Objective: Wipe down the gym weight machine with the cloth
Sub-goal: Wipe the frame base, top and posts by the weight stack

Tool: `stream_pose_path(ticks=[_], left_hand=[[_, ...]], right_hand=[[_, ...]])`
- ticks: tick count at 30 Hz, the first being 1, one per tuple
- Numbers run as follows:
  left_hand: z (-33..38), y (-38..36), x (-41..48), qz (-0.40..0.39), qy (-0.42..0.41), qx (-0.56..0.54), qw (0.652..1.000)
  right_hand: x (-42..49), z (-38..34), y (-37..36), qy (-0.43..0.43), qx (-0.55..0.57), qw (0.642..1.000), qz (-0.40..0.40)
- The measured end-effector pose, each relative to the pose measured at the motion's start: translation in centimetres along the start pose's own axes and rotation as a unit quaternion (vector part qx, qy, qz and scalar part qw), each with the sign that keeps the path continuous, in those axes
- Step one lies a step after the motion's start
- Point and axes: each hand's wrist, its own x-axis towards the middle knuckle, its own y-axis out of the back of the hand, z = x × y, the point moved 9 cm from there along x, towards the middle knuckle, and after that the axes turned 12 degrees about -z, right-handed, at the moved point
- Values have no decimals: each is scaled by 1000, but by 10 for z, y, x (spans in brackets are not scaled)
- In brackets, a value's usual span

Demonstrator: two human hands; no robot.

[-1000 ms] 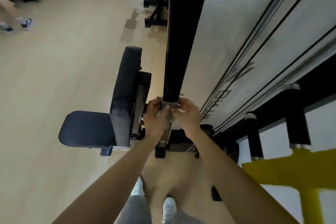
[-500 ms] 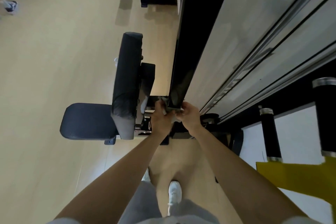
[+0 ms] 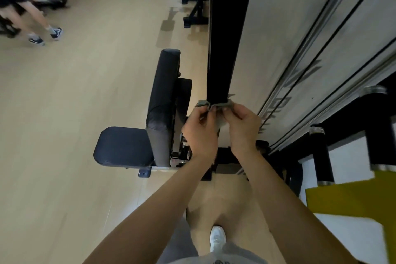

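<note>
Seen from the head camera looking down, both hands are raised to a tall black upright post (image 3: 229,32) of the gym weight machine, and a grey cloth (image 3: 216,106) is wrapped round the near side of that post. The left hand (image 3: 200,133) has its grip closed on the cloth's left end, fingers curled and pinching a bunched fold that sticks out just left of the post. The right hand (image 3: 243,127) has its grip closed on the right end in the same manner, thumb and fingers pinching the fabric just beside the post's right edge. The cloth thus runs between the two grips, lying against the post, with a loose part hanging down between the hands. To the left of the post stands the machine's black padded backrest (image 3: 164,100), upright, with the black seat pad (image 3: 123,146) below it. Right of the post is a pale grey panel (image 3: 285,34) crossed by thin rails and cables. The floor (image 3: 75,135) is light wood. A white shoe (image 3: 217,238) shows between the forearms, and another person's legs (image 3: 32,19) are at the upper left.
</note>
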Motion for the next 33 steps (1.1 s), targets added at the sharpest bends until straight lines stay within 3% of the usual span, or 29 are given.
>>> stream_pose_path(ticks=[6, 10, 12, 16, 20, 27, 30, 33], left_hand=[[68, 30, 14, -119, -112, 65, 984], [87, 51, 70, -246, -169, 176, 938], [90, 53, 101, -287, -205, 277, 894], [86, 29, 131, -387, -287, 448, 753], [74, 4, 136, -474, -308, 493, 661], [65, -30, 135, -574, -311, 537, 535], [60, -30, 125, -604, -320, 512, 520], [67, -30, 118, -605, -343, 469, 545]], right_hand=[[-38, -62, -7, 95, 0, 995, 19], [-49, -54, -49, 125, -32, 991, -37], [-46, -46, -72, 129, -64, 988, -53], [-29, -32, -105, 99, -125, 986, -45], [-14, -19, -122, 37, -81, 996, -29], [-16, 21, -114, -15, 21, 996, 81], [-24, 33, -114, -28, 32, 991, 126], [-28, 45, -120, -52, 29, 989, 132]])
